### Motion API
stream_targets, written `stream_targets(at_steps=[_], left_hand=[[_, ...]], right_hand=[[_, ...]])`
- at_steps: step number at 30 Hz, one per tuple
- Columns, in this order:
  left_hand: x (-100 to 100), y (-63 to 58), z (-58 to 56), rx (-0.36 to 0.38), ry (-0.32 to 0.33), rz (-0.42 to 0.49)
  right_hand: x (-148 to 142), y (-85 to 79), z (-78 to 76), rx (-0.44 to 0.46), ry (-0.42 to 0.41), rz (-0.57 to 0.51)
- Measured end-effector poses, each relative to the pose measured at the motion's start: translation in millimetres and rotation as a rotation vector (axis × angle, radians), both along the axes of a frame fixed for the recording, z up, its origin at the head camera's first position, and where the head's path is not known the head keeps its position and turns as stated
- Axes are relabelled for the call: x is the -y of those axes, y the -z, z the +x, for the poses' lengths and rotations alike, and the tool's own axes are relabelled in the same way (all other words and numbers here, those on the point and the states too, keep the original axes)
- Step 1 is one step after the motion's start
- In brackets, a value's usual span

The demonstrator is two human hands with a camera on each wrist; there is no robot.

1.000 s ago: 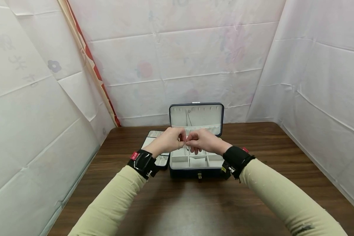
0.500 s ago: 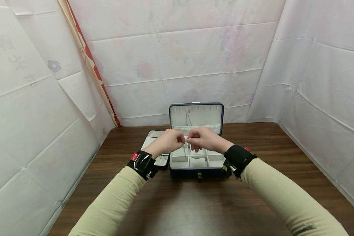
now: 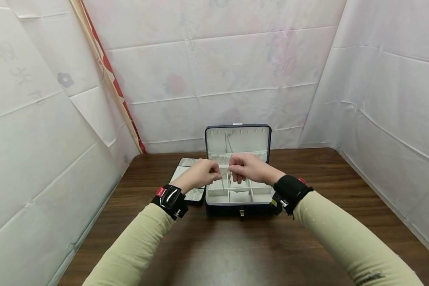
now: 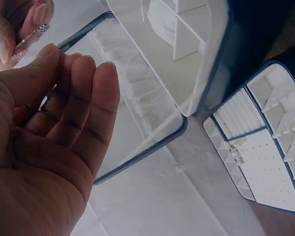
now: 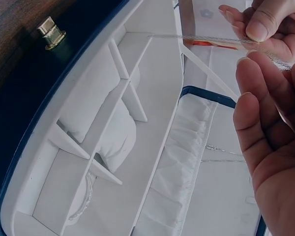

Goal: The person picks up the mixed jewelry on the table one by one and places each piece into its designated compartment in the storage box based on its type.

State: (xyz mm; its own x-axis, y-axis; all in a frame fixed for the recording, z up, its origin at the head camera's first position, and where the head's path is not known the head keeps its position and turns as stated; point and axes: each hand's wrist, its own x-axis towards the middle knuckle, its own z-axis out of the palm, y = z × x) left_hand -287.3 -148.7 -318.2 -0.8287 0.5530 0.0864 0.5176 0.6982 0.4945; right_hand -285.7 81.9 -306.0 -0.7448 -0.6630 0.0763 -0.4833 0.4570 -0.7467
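Left fingers [image 4: 105, 91] drew away, pinching fine silvery chain [image 4: 33, 36].

thin silver chain [image 4: 31, 37] between fingers [image 4: 82, 76]

The chain [image 5: 201, 38] is silver, the box [image 3: 221, 210] navy and white, its clasp [image 3: 242, 213] gold, the bench [image 3: 371, 198] wood-grained brown, the sleeves [image 3: 136, 242] pale green.
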Motion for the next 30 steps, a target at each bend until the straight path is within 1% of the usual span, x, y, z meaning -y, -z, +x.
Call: stream_targets(at_steps=[5, 10, 14, 16, 17, 20, 23, 27, 28, 30], left_hand=[[3, 1.1, -1.1, 0.018, -0.034, 0.012], [7, 0.2, -0.9, -0.013, -0.050, 0.033], [10, 1.4, -0.1, -0.049, -0.079, 0.094], [11, 2.1, 0.2, -0.050, -0.101, 0.134], [11, 2.1, 0.6, -0.039, -0.109, 0.162], [12, 1.5, 2.3, 0.020, -0.118, 0.276], [12, -0.5, 4.8, 0.132, -0.121, 0.433], [11, -1.0, 5.9, 0.279, -0.101, 0.617], [11, -0.7, 5.9, 0.307, -0.090, 0.652], [11, 0.0, 5.9, 0.339, -0.069, 0.698]], right_hand=[[-3, -0.9, -0.2, 0.050, 0.036, -0.015], [-5, -0.2, -0.3, 0.077, 0.095, -0.032], [-6, 0.9, -1.3, 0.075, 0.110, -0.046], [-6, 1.0, -1.4, 0.076, 0.110, -0.047], [-6, 1.1, -1.5, 0.075, 0.112, -0.043], [-5, 1.8, -1.4, 0.074, 0.111, -0.033], [-4, 2.8, -1.1, 0.073, 0.107, -0.029], [-4, 4.3, -0.6, 0.077, 0.100, -0.028], [-4, 4.8, -0.5, 0.077, 0.099, -0.023], [-4, 5.5, -0.1, 0.078, 0.100, -0.014]])
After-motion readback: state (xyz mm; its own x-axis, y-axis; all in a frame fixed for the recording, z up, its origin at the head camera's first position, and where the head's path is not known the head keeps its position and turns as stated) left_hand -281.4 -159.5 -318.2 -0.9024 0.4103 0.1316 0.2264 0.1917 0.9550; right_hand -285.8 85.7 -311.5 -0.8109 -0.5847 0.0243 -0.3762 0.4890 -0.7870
